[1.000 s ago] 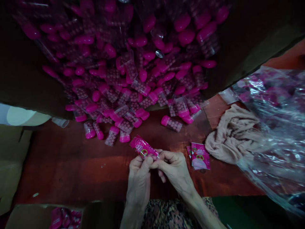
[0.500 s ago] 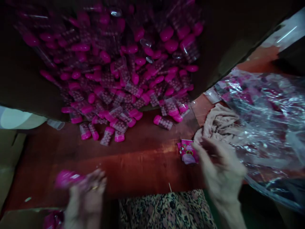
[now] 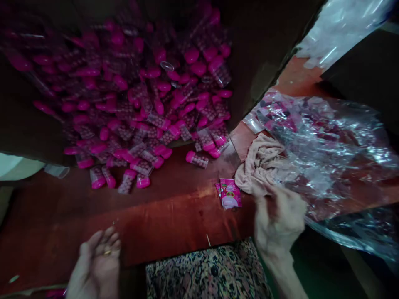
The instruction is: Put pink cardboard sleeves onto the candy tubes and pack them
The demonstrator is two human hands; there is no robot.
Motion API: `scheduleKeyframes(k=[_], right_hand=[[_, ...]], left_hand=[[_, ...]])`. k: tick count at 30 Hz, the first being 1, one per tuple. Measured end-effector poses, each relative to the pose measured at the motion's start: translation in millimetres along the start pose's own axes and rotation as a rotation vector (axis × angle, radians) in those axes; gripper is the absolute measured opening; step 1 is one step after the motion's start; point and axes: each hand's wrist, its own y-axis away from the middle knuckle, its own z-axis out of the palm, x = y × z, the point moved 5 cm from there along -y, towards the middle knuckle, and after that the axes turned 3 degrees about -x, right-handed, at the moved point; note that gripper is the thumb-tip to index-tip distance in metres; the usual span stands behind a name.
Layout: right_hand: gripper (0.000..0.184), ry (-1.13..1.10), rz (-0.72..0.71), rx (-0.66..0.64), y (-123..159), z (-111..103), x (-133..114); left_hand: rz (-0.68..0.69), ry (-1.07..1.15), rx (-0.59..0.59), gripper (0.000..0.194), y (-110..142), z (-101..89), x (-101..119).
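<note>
My left hand (image 3: 97, 261) hangs low at the front left over the table edge. Its fingers are loosely stretched, nothing shows in them, and one wears a ring. My right hand (image 3: 278, 219) is at the front right, smeared by motion. It sits just right of a small stack of pink printed packets (image 3: 230, 193) and touches the near edge of a crumpled beige cloth (image 3: 261, 165). Its fingers are too blurred to read. A big heap of clear vials with pink caps (image 3: 149, 116) spills from a dark box onto the red-brown table (image 3: 174, 216).
One vial (image 3: 196, 159) lies apart from the heap near the cloth. A large crinkled clear plastic bag (image 3: 327, 153) with pink items covers the right side. Something pale (image 3: 12, 166) sits at the far left. Patterned fabric (image 3: 205, 274) lies below the table edge.
The hands held one pink packet together, then parted. The left carried it down left and now shows none. The right swung toward the packets by the cloth. The view shifted right.
</note>
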Motion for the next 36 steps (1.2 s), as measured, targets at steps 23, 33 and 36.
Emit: scheduleKeyframes(k=[23,33,36], right_hand=[[0.022,-0.243,-0.068,-0.215,29,31,-20],[0.012,-0.445,-0.066,-0.158,27,11,-30],[0.016,-0.466,-0.194,-0.168,29,5,-47]], left_hand=[[-0.017,-0.468,-0.918,0.019,85,168.2,-78],[-0.090,-0.316,-0.986,0.021,104,201.3,-66],[-0.127,-0.265,-0.984,0.017,105,204.9,-71]])
